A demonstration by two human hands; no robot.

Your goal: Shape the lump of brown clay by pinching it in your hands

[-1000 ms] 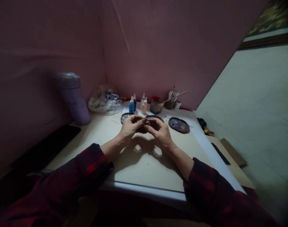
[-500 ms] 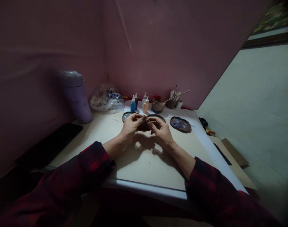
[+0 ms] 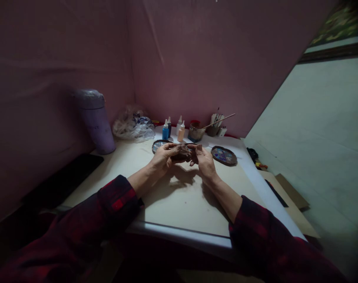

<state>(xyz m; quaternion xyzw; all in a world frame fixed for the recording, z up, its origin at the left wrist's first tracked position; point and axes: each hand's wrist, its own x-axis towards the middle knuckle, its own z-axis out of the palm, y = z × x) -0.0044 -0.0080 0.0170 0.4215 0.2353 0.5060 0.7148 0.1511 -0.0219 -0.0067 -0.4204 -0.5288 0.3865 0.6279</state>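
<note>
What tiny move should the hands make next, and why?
Maybe the right hand should steady the right side of the lumpy, brown, clay-like piece. The left hand grips its left side, it seems raised above the pale, flat tabletop, and the right hand looks partly open beside it.

A small craft corner, shown by squeeze bottles (image 3: 165,131), paintbrushes (image 3: 217,119) and a paint-smeared palette (image 3: 223,155) on a table (image 3: 179,208)

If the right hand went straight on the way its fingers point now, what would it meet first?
Probably the rough, dark-brown, clay-like lump held in the left hand. The fingertips of the right hand look very close; one view leaves the gap unclear.
</note>
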